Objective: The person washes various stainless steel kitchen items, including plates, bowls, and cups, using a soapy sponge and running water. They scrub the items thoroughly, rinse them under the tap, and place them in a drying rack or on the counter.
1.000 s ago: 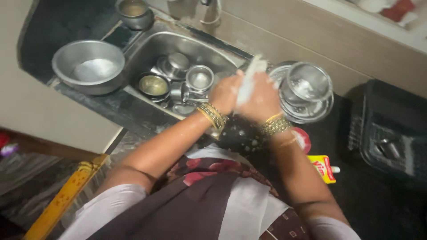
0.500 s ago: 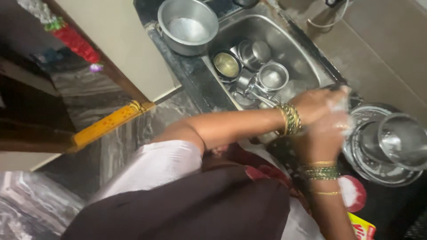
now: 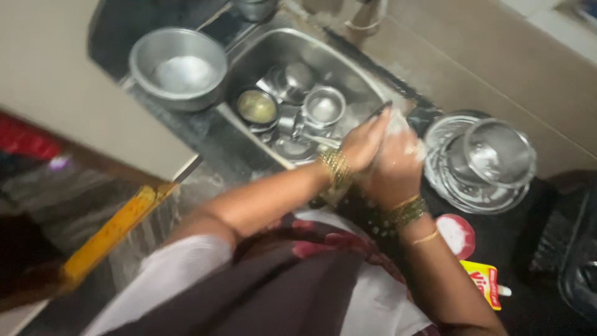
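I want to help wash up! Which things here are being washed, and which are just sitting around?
Being washed:
left hand and right hand, soapy, pressed together at the sink edge; what they hold is hidden
small steel cups and bowls in the sink

Sitting around:
big steel bowl
stacked steel plates
yellow tube
round red-rimmed tub

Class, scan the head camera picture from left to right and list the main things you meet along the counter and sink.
Yellow handle → large steel bowl → sink holding small steel cups → left hand → right hand → stack of steel plates with a bowl on top → black rack.
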